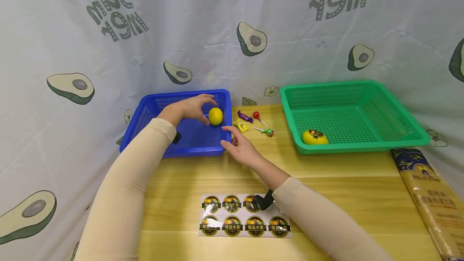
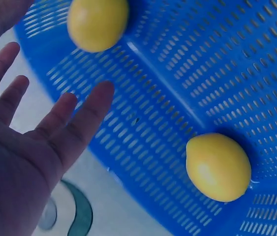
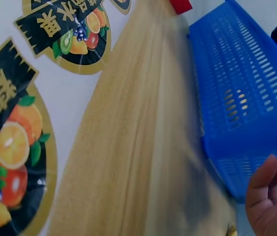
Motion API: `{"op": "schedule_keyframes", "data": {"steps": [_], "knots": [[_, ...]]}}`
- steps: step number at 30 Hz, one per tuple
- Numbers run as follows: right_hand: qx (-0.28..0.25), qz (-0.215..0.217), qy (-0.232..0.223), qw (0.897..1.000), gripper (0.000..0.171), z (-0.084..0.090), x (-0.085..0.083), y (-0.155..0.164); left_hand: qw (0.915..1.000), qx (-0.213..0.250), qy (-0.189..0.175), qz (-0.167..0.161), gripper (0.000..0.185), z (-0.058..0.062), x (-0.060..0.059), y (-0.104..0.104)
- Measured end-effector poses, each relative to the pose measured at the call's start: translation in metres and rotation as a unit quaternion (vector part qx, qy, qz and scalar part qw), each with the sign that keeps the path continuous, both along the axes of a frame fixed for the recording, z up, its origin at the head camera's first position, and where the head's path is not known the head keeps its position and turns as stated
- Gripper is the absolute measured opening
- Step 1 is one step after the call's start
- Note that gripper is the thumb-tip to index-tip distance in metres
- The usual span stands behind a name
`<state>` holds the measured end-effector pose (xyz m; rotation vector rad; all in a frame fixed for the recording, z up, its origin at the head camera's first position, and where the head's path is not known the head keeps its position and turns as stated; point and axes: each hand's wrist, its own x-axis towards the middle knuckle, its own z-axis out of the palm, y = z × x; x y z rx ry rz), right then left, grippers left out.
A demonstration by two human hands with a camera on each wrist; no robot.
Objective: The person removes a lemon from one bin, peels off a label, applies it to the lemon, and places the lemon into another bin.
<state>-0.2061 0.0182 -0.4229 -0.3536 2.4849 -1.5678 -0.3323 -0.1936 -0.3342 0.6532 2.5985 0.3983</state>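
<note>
- Table (image 1: 174, 200): light yellow wood, grain running sideways, faint sheen in front of the blue basket (image 1: 195, 151).
- Cloth (image 1: 203, 31): pale, creased, hung behind the blue basket and down past its left side; printed with avocado halves, small flowers and "Summer" lettering.
- Yellow fruit (image 1: 215, 116): inside the blue basket, close to its right wall. Left wrist view showed two such fruits in there, well apart.
- Left hand (image 1: 193, 108): above the blue basket's inside, beside that fruit; fingers spread, holding nothing.
- Right hand (image 1: 241, 148): at the blue basket's right front corner; thumb and forefinger extended and apart, other fingers loosely bent. Could not tell whether they touched the rim.
- Just right of the blue basket: purple sweet (image 1: 245, 117), yellow sweet (image 1: 241, 125), red lollipop (image 1: 256, 115), green lollipop (image 1: 268, 132).
- Well right of the blue basket: green basket (image 1: 337, 120), a labelled yellow fruit (image 1: 314, 139) in its near left corner.
- Farthest right of the blue basket: long gold-and-blue packet (image 1: 431, 196), lying flat.
- In front of the blue basket: white sticker sheet (image 1: 243, 213), round fruit-print labels in two rows, partly hidden by the right wrist's black device (image 1: 264, 201).
</note>
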Motion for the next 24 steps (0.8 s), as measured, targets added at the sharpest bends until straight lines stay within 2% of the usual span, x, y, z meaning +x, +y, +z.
{"op": "schedule_keyframes", "data": {"steps": [3,7,12,17,24], "knots": [[-0.037,0.005,-0.041,0.998,0.051,-0.003,0.000,-0.001,0.9995,-0.028,-0.010,-0.001,0.073,-0.008,-0.008,0.010],[-0.049,0.004,-0.053,0.997,0.051,-0.005,0.001,0.000,0.9987,-0.044,-0.024,0.013,0.074,-0.014,-0.016,0.022],[-0.055,0.009,-0.053,0.997,0.050,-0.008,0.000,0.000,0.9973,-0.055,-0.041,0.026,0.074,-0.023,-0.023,0.031],[-0.060,0.003,-0.043,0.997,0.048,-0.013,-0.001,-0.002,0.9948,-0.055,-0.066,0.056,0.073,-0.033,-0.029,0.036],[-0.050,-0.010,-0.034,0.998,0.047,-0.014,0.000,-0.004,0.9924,-0.039,-0.072,0.092,0.069,-0.048,-0.038,0.034]]}}
